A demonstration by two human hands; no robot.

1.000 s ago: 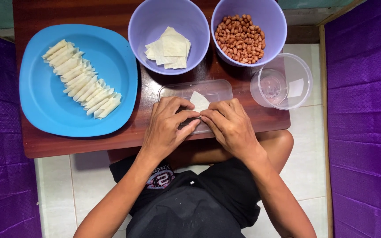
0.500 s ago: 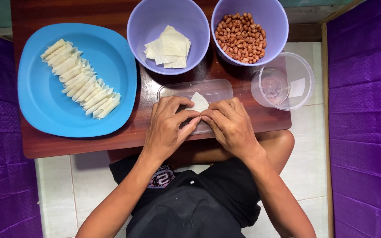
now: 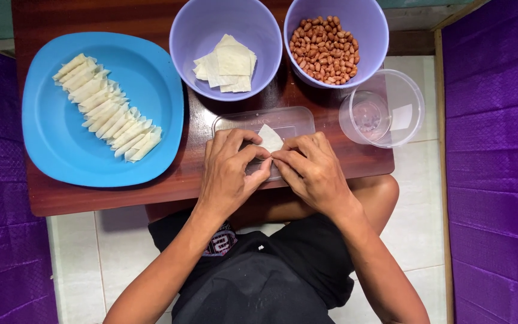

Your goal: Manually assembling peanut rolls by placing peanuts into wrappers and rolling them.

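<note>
Pinching one pale wrapper (image 3: 270, 139) between both hands over a clear tray (image 3: 235, 122) at the table's (image 3: 91, 195) near edge, middle.

- Left hand (image 3: 230, 171): fingers curled tight on the wrapper's left part, fingertips meeting the right hand's.
- Right hand (image 3: 312, 171): fingers likewise closed on the wrapper's right part. Neither hand is nearer; they meet over it.
- Wrapper: only a far corner shows, pointing away from the person beyond the fingertips; the rest is hidden beneath the fingers. Its long axis cannot be told, though the fingertip line runs left to right.
- Blue plate (image 3: 49, 138): left end of the table, carrying a diagonal row of rolls (image 3: 108, 108), pale and lying side by side.
- Wrapper bowl (image 3: 193, 36): lilac, far edge, just beyond the tray, holding a loose stack of flat squares.
- Peanut bowl (image 3: 379, 33): lilac, far right corner, beside the wrapper bowl, filled with reddish peanuts (image 3: 325, 49).
- Clear tub (image 3: 412, 108): right edge, overhanging it, with a smaller clear cup (image 3: 367, 117) inside.
</note>
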